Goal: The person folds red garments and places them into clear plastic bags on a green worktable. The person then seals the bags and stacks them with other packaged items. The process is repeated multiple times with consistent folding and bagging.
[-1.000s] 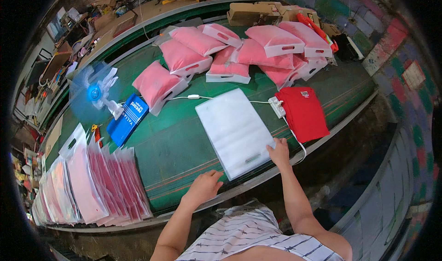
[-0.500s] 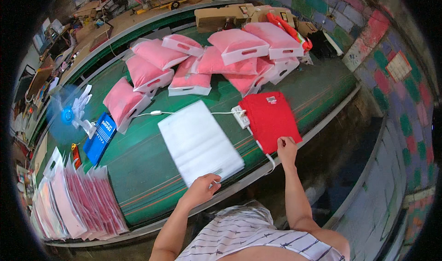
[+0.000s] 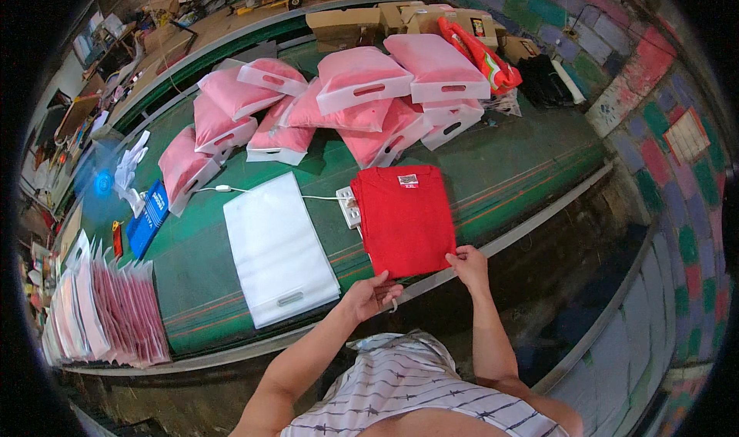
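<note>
A folded red T-shirt (image 3: 406, 220) lies on the green table, its neck label at the far end. My right hand (image 3: 468, 267) pinches its near right corner between thumb and fingertips. At the near left corner, my left hand (image 3: 371, 295) has its thumb against the shirt's edge and its fingers curled below it. Left of the shirt, a stack of white plastic bags (image 3: 279, 244) lies flat, a cut-out handle at its near end. Between them a white power strip (image 3: 349, 207) is partly covered by the shirt.
Filled bags of pink-looking contents (image 3: 366, 79) are heaped at the back of the green table (image 3: 204, 283). At the left stand a row of upright flat packets (image 3: 115, 314), a blue box (image 3: 148, 220) and a spinning fan (image 3: 103, 181). Cardboard boxes (image 3: 342, 29) line the far edge.
My left hand has left the white bags and come right to the shirt's near left corner. The shirt sits straighter and closer to the power strip. The view has shifted right.
</note>
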`<action>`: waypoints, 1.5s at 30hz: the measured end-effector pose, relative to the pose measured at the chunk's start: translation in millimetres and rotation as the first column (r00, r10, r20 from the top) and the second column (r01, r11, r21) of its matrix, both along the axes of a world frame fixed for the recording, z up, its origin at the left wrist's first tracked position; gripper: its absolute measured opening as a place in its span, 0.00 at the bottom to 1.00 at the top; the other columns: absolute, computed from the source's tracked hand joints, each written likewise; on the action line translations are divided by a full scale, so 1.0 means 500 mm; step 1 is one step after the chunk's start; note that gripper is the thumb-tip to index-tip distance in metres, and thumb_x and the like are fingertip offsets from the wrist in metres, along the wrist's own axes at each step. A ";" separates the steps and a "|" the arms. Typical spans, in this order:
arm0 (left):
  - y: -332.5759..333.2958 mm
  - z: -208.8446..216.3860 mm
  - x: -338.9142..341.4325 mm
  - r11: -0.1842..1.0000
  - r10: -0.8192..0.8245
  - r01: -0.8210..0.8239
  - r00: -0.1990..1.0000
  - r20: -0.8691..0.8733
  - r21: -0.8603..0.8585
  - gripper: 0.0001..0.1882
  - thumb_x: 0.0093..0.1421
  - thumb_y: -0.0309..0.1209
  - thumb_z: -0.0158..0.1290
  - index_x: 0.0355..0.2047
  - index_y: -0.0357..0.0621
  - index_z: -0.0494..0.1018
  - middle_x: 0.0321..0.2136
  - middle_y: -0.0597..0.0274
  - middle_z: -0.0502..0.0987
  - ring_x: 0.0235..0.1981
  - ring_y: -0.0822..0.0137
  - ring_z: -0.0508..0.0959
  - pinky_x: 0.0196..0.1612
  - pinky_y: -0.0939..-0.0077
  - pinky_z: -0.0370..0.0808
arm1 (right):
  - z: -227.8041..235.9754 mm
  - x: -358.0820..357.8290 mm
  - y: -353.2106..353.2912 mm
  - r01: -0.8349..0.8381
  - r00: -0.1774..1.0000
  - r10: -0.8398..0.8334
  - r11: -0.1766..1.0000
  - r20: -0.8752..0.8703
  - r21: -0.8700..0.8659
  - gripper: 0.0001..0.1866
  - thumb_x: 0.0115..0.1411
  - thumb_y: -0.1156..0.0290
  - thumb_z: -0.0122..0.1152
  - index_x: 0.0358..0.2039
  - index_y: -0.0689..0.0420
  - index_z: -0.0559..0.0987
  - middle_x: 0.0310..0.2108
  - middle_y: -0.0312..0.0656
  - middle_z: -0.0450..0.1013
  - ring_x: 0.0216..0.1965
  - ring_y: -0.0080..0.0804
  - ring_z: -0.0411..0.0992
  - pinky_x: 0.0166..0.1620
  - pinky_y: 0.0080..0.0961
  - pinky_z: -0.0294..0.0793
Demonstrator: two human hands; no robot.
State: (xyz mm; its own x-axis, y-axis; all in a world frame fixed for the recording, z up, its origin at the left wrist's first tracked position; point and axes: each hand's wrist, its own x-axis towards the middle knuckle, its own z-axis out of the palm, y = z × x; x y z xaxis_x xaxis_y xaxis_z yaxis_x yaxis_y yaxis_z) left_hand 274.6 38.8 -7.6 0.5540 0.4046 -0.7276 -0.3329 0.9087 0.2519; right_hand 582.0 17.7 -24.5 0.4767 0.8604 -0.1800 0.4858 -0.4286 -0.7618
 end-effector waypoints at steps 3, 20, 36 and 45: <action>0.007 0.032 0.033 0.998 0.064 -0.063 0.997 -0.052 0.013 0.21 0.71 0.42 0.51 0.47 0.31 0.72 0.41 0.46 0.82 0.37 0.59 0.84 0.34 0.75 0.82 | 0.008 0.006 0.011 0.012 0.982 -0.022 0.999 -0.188 -0.052 0.23 0.55 0.65 0.73 0.45 0.67 0.78 0.33 0.49 0.80 0.31 0.37 0.81 0.33 0.34 0.79; -0.050 0.101 0.135 0.997 0.062 -0.060 0.997 0.043 -0.045 0.22 0.70 0.44 0.51 0.49 0.34 0.69 0.50 0.47 0.76 0.53 0.51 0.76 0.56 0.58 0.76 | 0.091 -0.033 0.004 0.016 0.739 -0.044 0.999 -0.673 -0.048 0.24 0.62 0.74 0.65 0.55 0.63 0.69 0.36 0.45 0.77 0.26 0.30 0.79 0.27 0.26 0.77; -0.060 0.288 0.134 0.863 0.406 -0.377 0.913 -0.018 0.337 0.18 0.64 0.26 0.55 0.54 0.44 0.71 0.47 0.60 0.80 0.45 0.60 0.80 0.48 0.60 0.77 | 0.047 -0.151 -0.096 0.179 -0.241 0.096 0.982 -0.966 0.053 0.27 0.67 0.52 0.55 0.60 0.54 0.70 0.51 0.42 0.76 0.50 0.42 0.75 0.51 0.43 0.76; -0.154 0.281 -0.172 0.915 0.373 -0.354 0.925 -0.071 0.192 0.25 0.53 0.26 0.52 0.52 0.34 0.72 0.45 0.52 0.81 0.42 0.55 0.83 0.50 0.57 0.80 | 0.114 -0.222 -0.036 -0.045 -0.654 0.153 0.970 -0.740 0.240 0.27 0.68 0.52 0.51 0.60 0.57 0.72 0.55 0.45 0.76 0.52 0.42 0.77 0.57 0.42 0.77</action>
State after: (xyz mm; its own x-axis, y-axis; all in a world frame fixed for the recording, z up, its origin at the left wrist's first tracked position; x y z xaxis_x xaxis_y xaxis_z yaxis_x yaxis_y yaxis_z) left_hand 188.8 -38.4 133.1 0.2694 0.6879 -0.6739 -0.5953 0.6690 0.4450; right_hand 470.9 -0.6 32.6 -0.4864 0.8731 -0.0334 -0.8737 -0.4862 0.0157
